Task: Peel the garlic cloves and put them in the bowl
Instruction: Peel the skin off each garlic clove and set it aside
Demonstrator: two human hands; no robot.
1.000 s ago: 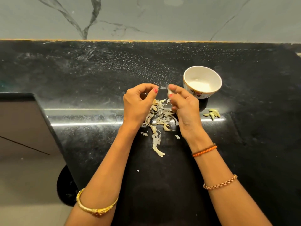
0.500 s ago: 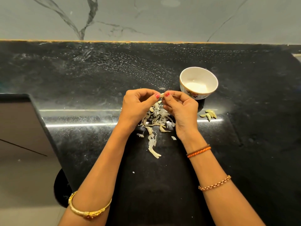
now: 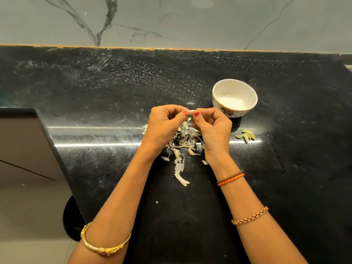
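Both hands meet above the black countertop, fingers curled, pinching one small pale garlic clove between them. The left hand grips the clove's left end with thumb and forefinger tips, its other fingers folded into the palm; the right hand takes the opposite end the same way, thumb and forefinger pressed together on it (the red-painted nails nearly touch across the clove). Only a short stretch of the clove shows between the fingertips, so whether skin clings to it cannot be told. Directly beneath the hands lies a heap of papery garlic skins, with one long strip trailing toward the person. The white bowl, gold-rimmed with a floral pattern on its side, stands just beyond and to the right of the right hand, not touching it; its inside is too bright to tell what it contains. A small cluster of unpeeled cloves rests on the counter to the right of the right hand, near the bowl.
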